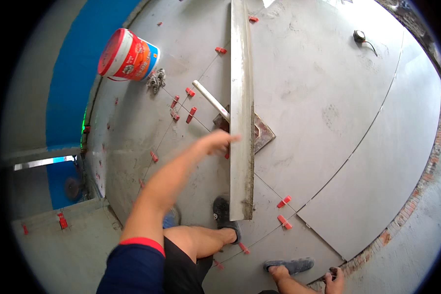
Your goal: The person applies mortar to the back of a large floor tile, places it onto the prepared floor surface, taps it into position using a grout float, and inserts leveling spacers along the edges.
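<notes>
A long pale metal straightedge [241, 98] runs up the middle of the view. My left hand [219, 142], blurred, has its fingers closed at the bar's left edge, the thumb lying over its face. Under the bar, a square brownish plate [265, 133] and a white tube-like handle [209, 99] show on either side; whether they are one tool I cannot tell. At the lower right, my right hand [334, 282] is partly cut off by the frame edge. Its fingers curl around something small and dark that I cannot make out.
Large grey floor tiles carry several red levelling wedges [191, 115] along their joints. A red-lidded bucket [130, 55] stands at the upper left beside a grey rag [156, 81]. A tape measure [359, 36] lies at the upper right. The tile edge [345, 258] borders exposed brick [384, 238].
</notes>
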`<act>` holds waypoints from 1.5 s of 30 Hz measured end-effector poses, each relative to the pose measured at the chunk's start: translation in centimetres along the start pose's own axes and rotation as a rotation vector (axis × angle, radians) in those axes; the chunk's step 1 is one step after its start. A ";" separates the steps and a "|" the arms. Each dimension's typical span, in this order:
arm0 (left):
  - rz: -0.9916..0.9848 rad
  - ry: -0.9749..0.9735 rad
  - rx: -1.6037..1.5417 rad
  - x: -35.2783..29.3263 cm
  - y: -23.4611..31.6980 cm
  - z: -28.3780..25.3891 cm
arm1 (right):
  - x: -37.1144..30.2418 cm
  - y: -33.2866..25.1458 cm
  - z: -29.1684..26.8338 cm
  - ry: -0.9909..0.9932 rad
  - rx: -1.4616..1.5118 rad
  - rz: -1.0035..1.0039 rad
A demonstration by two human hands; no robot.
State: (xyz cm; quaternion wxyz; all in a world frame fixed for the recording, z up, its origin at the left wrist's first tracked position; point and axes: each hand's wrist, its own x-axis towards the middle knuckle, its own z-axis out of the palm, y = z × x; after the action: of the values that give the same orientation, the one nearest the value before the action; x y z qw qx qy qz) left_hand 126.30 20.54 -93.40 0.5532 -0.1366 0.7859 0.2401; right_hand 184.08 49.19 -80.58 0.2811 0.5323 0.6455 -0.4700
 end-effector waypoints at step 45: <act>0.292 -0.366 -0.540 -31.3 35.0 16.1 | 12.8 -68.5 -10.5 0.050 -0.588 -0.182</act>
State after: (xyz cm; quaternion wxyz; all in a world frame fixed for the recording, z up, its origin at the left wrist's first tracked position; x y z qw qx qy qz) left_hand 133.42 57.16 -60.57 0.5886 -0.1190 0.5931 0.5363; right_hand 116.82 64.68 -66.34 0.3637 0.3795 0.8057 -0.2730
